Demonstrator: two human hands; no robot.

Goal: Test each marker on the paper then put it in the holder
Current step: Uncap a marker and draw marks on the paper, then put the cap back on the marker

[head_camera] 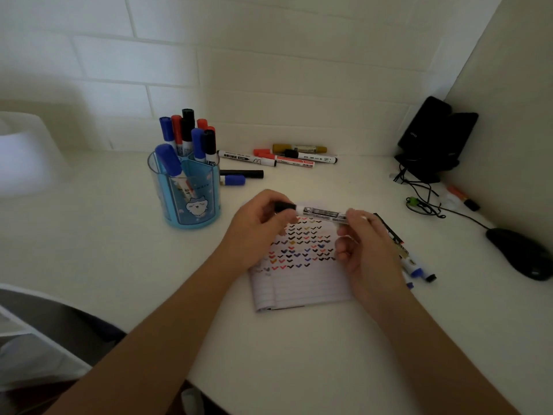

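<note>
At the frame's centre, above the paper (302, 274), my left hand (257, 232) pinches the black cap (284, 206) while my right hand (363, 250) grips the marker (321, 213); I should pull straight, keeping it level.

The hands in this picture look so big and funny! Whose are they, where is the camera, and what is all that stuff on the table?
The camera sits on a person's head and looks down, so you see that person's own two arms. The left hand pinches the black cap end of a marker, and the right hand holds the other end, just above a lined notepad full of little coloured ticks. On the white table a blue holder with a cartoon cat stands to the left, already stuffed with markers. More loose markers lie by the wall, and a few beside the right hand. A black computer mouse sits far right.
</note>
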